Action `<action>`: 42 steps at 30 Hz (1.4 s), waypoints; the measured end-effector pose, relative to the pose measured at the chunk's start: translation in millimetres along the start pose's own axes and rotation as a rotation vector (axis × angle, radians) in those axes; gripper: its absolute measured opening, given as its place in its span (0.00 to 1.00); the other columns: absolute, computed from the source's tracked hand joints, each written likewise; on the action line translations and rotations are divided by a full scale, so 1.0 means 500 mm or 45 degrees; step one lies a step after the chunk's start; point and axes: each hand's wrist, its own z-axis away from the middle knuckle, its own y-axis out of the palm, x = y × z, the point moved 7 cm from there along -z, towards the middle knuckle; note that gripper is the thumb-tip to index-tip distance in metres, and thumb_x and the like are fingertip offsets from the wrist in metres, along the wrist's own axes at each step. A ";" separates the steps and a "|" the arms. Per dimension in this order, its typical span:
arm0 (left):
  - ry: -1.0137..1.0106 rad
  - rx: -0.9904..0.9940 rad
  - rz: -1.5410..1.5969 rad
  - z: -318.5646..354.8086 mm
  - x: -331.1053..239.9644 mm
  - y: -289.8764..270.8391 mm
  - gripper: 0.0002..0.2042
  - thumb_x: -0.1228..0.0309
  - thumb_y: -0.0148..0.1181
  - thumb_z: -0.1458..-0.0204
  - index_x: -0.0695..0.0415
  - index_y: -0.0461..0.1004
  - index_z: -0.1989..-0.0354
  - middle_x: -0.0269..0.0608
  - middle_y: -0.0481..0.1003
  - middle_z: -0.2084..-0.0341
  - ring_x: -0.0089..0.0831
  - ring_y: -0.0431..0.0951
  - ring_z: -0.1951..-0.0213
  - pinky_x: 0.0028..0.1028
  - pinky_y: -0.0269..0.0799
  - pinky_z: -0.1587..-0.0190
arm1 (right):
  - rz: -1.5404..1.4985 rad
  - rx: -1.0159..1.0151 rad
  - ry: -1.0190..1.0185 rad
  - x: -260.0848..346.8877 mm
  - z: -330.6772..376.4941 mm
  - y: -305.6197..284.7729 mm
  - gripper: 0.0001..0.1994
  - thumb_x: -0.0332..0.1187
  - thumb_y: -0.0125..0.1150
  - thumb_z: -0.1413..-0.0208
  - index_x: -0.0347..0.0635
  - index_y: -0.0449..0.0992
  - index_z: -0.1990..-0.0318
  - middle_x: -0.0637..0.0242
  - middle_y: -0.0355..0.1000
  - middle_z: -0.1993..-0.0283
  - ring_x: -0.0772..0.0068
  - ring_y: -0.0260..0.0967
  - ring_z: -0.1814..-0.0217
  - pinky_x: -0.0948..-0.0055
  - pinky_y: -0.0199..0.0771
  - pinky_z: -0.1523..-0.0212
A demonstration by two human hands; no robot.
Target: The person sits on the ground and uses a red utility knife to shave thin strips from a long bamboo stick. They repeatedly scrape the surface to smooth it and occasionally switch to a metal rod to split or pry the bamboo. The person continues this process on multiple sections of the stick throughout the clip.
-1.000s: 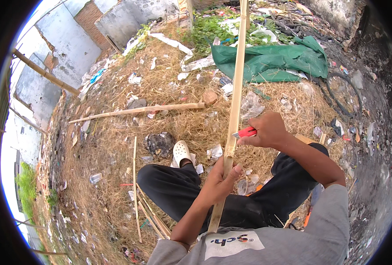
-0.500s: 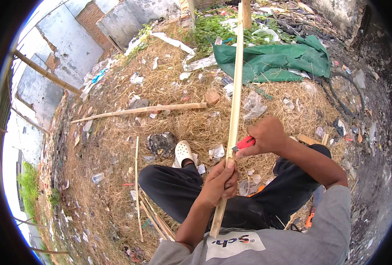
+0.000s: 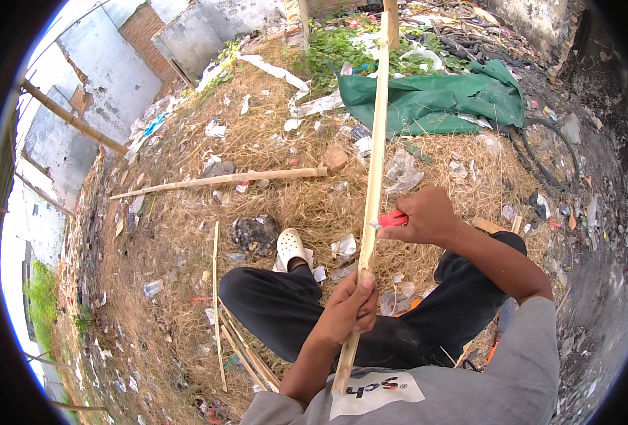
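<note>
A long, pale bamboo strip (image 3: 375, 163) slants away from my lap, its near end by my shirt and its far end beyond the green sheet. Near its lower part my left hand (image 3: 349, 308) is closed around it, thumb on top. My right hand (image 3: 427, 216) grips a red-handled utility knife (image 3: 393, 219) farther up the strip. The knife's short blade meets the strip's right edge, just above my left hand; the exact contact is too small to make out.
Several thin bamboo strips (image 3: 246, 350) lie left of my legs, and a longer bamboo piece (image 3: 222, 181) rests on the dry grass ahead. A dark rock (image 3: 255, 234) sits by my shoe (image 3: 292, 248). Farther off lies a crumpled green sheet (image 3: 434, 99). Litter covers the ground.
My right hand and the knife have shifted slightly up the strip, away from my left hand. My left hand has slid a little lower with the strip still in its grip.
</note>
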 end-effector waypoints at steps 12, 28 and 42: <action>0.003 0.029 -0.050 0.014 -0.005 0.017 0.10 0.61 0.43 0.34 0.54 0.58 0.63 0.28 0.55 0.85 0.15 0.53 0.90 0.18 0.50 0.88 | 0.184 -0.160 0.016 -0.050 -0.043 -0.028 0.34 0.72 0.62 0.66 0.46 0.66 0.90 0.63 0.58 0.92 0.57 0.61 0.89 0.62 0.60 0.84; -0.263 0.162 -0.143 0.135 0.048 0.005 0.12 0.60 0.45 0.35 0.55 0.57 0.63 0.27 0.56 0.83 0.14 0.54 0.87 0.18 0.54 0.85 | 0.419 -0.360 0.486 -0.286 -0.073 -0.126 0.31 0.68 0.59 0.56 0.45 0.74 0.85 0.60 0.65 0.88 0.55 0.67 0.83 0.60 0.66 0.80; -0.470 0.089 -0.272 0.249 0.092 -0.030 0.10 0.64 0.46 0.35 0.58 0.60 0.56 0.24 0.57 0.79 0.12 0.55 0.83 0.17 0.52 0.83 | 0.553 -0.387 0.773 -0.508 0.020 -0.163 0.32 0.67 0.54 0.52 0.41 0.74 0.81 0.55 0.70 0.81 0.49 0.69 0.76 0.56 0.66 0.75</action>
